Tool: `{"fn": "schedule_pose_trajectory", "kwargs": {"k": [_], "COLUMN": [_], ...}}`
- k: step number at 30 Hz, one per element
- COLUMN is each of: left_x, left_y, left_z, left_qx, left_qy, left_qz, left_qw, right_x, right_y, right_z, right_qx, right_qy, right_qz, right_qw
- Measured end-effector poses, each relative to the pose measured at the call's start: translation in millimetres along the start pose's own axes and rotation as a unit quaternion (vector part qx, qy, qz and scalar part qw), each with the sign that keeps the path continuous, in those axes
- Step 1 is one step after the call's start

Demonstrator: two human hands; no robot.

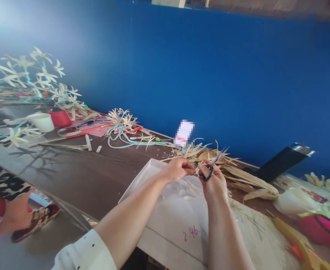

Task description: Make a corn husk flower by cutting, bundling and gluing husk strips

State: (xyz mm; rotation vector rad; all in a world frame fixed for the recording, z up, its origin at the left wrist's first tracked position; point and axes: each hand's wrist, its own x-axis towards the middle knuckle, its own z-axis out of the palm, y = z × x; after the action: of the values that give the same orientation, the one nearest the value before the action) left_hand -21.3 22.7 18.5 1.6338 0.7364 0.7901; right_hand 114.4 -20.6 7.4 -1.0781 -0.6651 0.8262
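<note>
The right hand [215, 183] held scissors [208, 173], fingers curled round the handles, blades pointing away. The left hand [179, 169] had fingertips pinched together; whether on anything could not be told. Both were above a white tray [145, 175] containing indistinct pale scraps. Husks [250, 180] lay beyond on the counter [103, 183]. Leftward stood a cup [44, 123], contents hidden.

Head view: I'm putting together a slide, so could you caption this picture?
Right hand holding scissors near the left hand, above a white tray, with pale dry strips beyond.
</note>
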Motion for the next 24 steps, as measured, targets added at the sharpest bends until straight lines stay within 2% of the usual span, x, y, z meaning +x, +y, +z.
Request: {"fn": "schedule_pose_trajectory", "kwargs": {"k": [4,12,17,24], "left_x": [1.6,-0.4,0.1,1.8], "left_y": [-3.4,0.2,-1.7,-5.1], "left_z": [0.4,2.0,2.6,0.0], "left_qx": [0.002,-0.031,-0.066,-0.034], "left_qy": [-0.021,-0.021,-0.036,-0.045], "left_qz": [-0.004,-0.035,-0.025,-0.041], "left_qw": [1.000,0.999,0.997,0.998], "right_x": [1.6,3.9,7.0,6.3], "right_y": [-1.1,-7.1,-4.7,-5.5], "right_z": [-2.4,-5.5,-8.6,-7.6], "right_qx": [0.020,0.047,0.040,0.062], "right_qy": [0.031,0.057,0.066,0.066], "right_qz": [-0.014,-0.018,-0.014,-0.019], "right_qw": [0.999,0.997,0.997,0.996]}}
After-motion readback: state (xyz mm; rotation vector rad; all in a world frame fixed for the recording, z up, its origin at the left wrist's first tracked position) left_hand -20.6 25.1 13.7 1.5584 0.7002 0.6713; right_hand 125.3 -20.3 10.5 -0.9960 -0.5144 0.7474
